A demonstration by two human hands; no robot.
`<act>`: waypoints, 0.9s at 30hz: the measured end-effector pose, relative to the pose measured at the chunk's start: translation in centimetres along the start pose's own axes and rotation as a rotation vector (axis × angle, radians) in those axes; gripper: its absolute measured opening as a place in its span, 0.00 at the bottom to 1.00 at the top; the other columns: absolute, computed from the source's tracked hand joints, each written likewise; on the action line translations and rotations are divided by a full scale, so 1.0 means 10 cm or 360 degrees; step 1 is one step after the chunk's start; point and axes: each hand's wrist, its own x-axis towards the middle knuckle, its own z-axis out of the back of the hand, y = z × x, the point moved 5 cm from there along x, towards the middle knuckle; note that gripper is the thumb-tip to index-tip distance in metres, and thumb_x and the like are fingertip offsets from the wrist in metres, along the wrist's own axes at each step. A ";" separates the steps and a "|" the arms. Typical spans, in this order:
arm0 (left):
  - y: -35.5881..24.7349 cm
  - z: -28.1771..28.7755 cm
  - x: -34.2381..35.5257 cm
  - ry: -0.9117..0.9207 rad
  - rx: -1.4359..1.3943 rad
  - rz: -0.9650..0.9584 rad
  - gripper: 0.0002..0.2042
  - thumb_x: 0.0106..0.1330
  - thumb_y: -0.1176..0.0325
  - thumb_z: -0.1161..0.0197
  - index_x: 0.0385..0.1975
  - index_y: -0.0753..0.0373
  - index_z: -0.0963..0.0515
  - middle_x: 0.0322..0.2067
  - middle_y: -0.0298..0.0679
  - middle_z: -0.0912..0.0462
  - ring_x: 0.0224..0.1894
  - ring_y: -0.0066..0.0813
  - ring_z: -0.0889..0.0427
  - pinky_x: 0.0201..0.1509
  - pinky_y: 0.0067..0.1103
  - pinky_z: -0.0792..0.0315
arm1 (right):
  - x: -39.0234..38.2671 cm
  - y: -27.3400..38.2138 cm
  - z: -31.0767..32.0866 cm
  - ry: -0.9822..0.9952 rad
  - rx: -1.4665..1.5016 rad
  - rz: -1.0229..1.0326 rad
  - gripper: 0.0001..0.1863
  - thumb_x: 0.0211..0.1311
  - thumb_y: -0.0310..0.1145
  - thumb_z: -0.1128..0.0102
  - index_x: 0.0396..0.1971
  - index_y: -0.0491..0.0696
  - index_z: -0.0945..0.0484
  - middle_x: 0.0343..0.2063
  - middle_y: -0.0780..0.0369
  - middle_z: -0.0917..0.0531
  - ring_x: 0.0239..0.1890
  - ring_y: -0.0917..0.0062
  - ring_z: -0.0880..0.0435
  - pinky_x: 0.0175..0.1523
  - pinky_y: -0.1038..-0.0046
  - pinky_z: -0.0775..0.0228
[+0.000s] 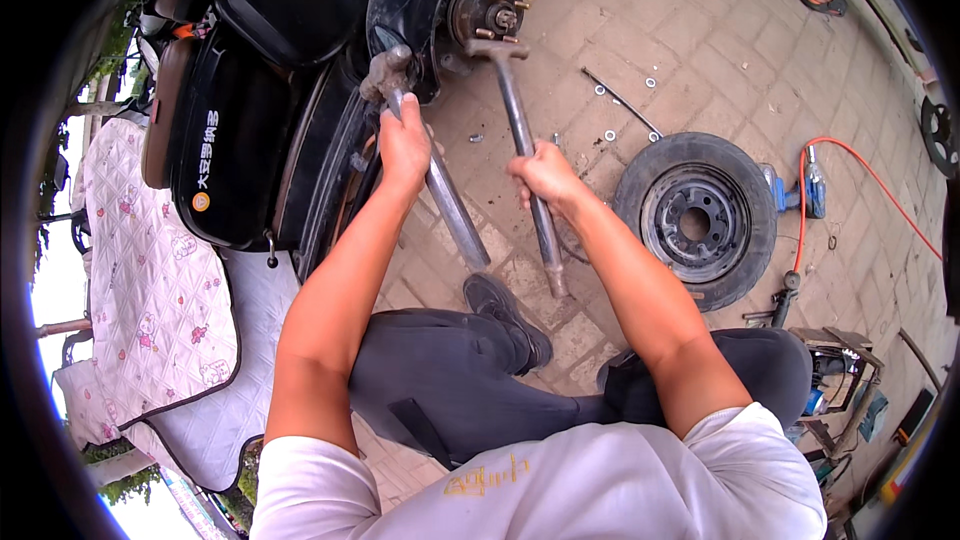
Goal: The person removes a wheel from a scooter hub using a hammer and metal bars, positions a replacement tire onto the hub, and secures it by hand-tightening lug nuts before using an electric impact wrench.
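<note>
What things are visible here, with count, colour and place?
Hammers: two, grey, centre
Vehicle: one, black, upper left
Hub: one, dark, top centre
Wheel: one, black, right
Rod: one, dark, above wheel
Rings: several, silver, near rod
Power tool: one, blue, right
Hose: one, orange, right
Quilted cover: one, white-pink, left
Sandals: two, dark, top right
Crate: one, brown, lower right
Shirt: one, white, bottom
Trousers: one, dark, lower centre
Left hand: one, holding hammer
Right hand: one, holding hammer

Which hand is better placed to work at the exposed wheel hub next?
Likely the right hand: its T-headed tool overlaps the wheel hub in this view, while the left hand holds a hammer farther left.
</note>
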 end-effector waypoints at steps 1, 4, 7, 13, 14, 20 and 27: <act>0.01 0.00 0.03 -0.0002 -0.0026 0.0006 0.19 0.72 0.53 0.53 0.32 0.66 0.36 0.16 0.38 0.31 0.11 0.29 0.29 0.13 0.27 0.33 | 0.02 -0.05 0.06 -0.0077 0.0072 -0.0007 0.08 0.53 0.23 0.44 0.29 0.42 0.35 0.13 0.64 0.30 0.10 0.79 0.30 0.13 0.74 0.35; -0.02 0.01 -0.01 0.0019 -0.0034 0.0029 0.19 0.72 0.53 0.53 0.31 0.67 0.35 0.15 0.39 0.31 0.11 0.30 0.29 0.13 0.26 0.33 | 0.04 -0.28 0.08 -0.0350 0.0281 -0.0070 0.07 0.54 0.23 0.44 0.27 0.43 0.34 0.15 0.62 0.30 0.12 0.79 0.29 0.14 0.73 0.34; 0.01 0.06 -0.01 0.0026 0.0005 0.0017 0.20 0.72 0.53 0.53 0.27 0.67 0.35 0.15 0.39 0.31 0.11 0.30 0.28 0.13 0.27 0.32 | 0.14 -0.41 0.03 -0.0536 0.0736 -0.0268 0.05 0.56 0.23 0.47 0.26 0.43 0.34 0.15 0.62 0.31 0.13 0.78 0.32 0.16 0.72 0.34; 0.03 0.06 -0.03 0.0063 0.0018 0.0014 0.21 0.72 0.52 0.54 0.28 0.67 0.36 0.15 0.39 0.31 0.11 0.30 0.28 0.14 0.26 0.32 | 0.31 -0.67 0.09 -0.0566 0.0979 -0.0405 0.04 0.56 0.23 0.49 0.29 0.40 0.33 0.14 0.61 0.32 0.12 0.75 0.31 0.17 0.71 0.34; 0.08 0.12 -0.06 -0.0011 -0.0018 0.0034 0.21 0.72 0.52 0.54 0.29 0.67 0.36 0.15 0.39 0.31 0.11 0.30 0.28 0.14 0.26 0.32 | 0.15 -0.41 -0.19 -0.0288 0.0577 -0.0306 0.05 0.56 0.23 0.48 0.30 0.40 0.34 0.14 0.63 0.32 0.12 0.77 0.31 0.16 0.73 0.35; 0.44 0.47 0.27 -0.0240 0.0311 0.0010 0.24 0.71 0.49 0.53 0.32 0.71 0.31 0.17 0.39 0.29 0.13 0.31 0.27 0.16 0.28 0.31 | 0.23 -0.09 -0.28 0.0300 -0.0403 0.0168 0.08 0.52 0.22 0.47 0.31 0.41 0.35 0.12 0.65 0.30 0.10 0.80 0.30 0.13 0.75 0.36; 0.11 0.23 0.14 -0.0066 0.0230 -0.0152 0.21 0.71 0.51 0.52 0.33 0.68 0.34 0.15 0.38 0.30 0.13 0.29 0.27 0.16 0.26 0.32 | 0.54 -0.80 0.46 -0.0415 0.1135 -0.0355 0.05 0.55 0.22 0.49 0.23 0.44 0.34 0.12 0.64 0.34 0.11 0.78 0.34 0.17 0.72 0.35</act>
